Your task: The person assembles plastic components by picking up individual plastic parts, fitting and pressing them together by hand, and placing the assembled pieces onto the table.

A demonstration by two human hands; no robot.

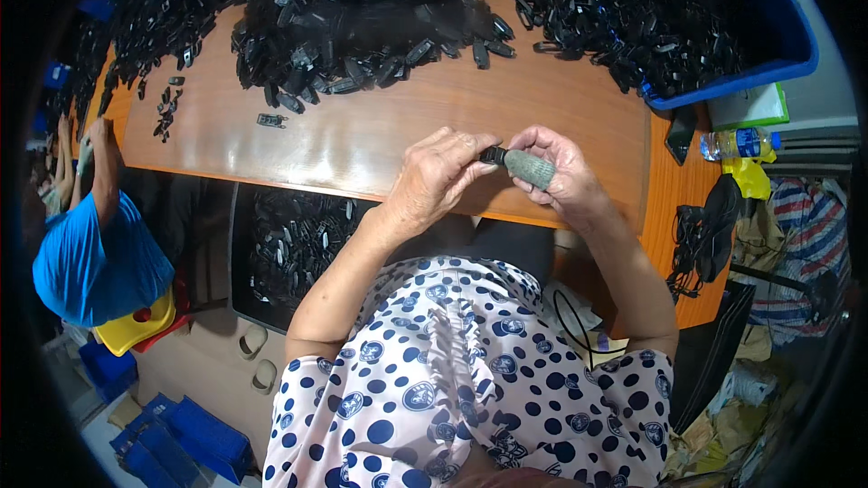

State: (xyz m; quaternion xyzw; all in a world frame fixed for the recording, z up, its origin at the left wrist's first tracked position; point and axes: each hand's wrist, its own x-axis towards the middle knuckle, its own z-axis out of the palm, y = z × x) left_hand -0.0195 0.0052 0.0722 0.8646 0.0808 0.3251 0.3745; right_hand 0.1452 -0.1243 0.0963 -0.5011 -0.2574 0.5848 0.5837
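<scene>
Spotted shirt (pixel 398 370) closest; black piece (pixel 493 155), long axis left-to-right, in the pinch of left hand (pixel 436 168) and, apparently, right hand (pixel 571 183).

A bare stretch of surface (pixel 362 140) lets my left hand (pixel 438 170) slide leftward, past one loose black piece (pixel 271 120). Straight ahead, the middle heap (pixel 362 50) blocks me; a narrow gap separates it from the right heap (pixel 633 32), which the blue bin (pixel 803 68) backs. Beside my right hand (pixel 562 172) I have room until the dark phone (pixel 680 134) and tangled cable (pixel 689 239).
</scene>
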